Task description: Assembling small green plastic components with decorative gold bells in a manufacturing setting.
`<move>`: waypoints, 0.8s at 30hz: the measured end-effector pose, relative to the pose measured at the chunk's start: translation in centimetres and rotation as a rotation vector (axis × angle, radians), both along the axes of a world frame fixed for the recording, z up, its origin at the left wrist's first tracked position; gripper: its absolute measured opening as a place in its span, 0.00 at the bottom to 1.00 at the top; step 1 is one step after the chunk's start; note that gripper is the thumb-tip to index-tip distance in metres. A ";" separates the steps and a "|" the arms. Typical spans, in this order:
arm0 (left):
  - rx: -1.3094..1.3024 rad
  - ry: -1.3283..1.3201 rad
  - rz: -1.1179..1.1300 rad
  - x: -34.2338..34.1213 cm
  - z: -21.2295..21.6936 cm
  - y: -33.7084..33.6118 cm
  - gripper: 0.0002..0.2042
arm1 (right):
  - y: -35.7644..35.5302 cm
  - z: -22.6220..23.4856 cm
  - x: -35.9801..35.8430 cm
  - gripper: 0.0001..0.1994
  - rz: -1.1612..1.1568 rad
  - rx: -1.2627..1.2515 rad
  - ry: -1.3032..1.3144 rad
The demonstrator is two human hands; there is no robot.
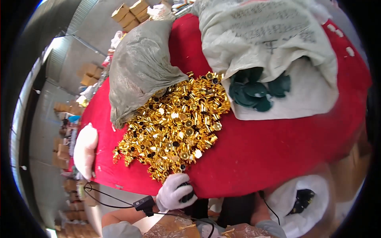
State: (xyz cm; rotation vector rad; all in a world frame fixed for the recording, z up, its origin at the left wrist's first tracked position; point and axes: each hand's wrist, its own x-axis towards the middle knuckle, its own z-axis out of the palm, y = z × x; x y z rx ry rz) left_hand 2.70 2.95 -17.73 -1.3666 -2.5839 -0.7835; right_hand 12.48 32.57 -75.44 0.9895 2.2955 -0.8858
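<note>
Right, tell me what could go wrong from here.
The gold caps are heaped right to the near edge of the red table, so some could slide off. The left hand grips a small dark part at that edge and could nudge them. The right hand is out of view.

Heap of caps [174, 127] on table [278, 146], between two sacks [137, 71].

Packing workshop: sacks [139, 67], stacked cartons [129, 14].

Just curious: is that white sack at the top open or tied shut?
Open. The white sack lies on its side, its mouth gaping, with dark green caps showing inside.
</note>
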 end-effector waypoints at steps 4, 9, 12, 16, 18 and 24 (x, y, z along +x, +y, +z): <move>0.036 0.078 -0.004 1.4 -0.1 -0.5 0.29 | 1.3 5.5 2.3 0.18 -0.051 -0.020 0.101; 0.144 0.188 -0.016 2.4 -0.8 -1.6 0.29 | 2.0 15.8 2.9 0.19 -0.620 -0.404 0.267; 0.254 0.179 -0.003 2.5 -0.5 -2.2 0.31 | 2.1 24.4 4.5 0.20 -0.849 -0.570 0.519; 0.553 0.005 0.116 3.7 0.0 -2.5 0.30 | 1.2 35.9 9.2 0.19 -0.924 -0.516 0.775; 0.784 -0.385 0.184 5.3 0.1 -3.2 0.29 | -0.2 41.2 12.1 0.20 -0.999 -0.686 0.872; 1.570 -1.603 -0.128 9.5 0.4 -7.1 0.34 | -6.4 54.8 15.8 0.23 -0.611 -1.203 1.073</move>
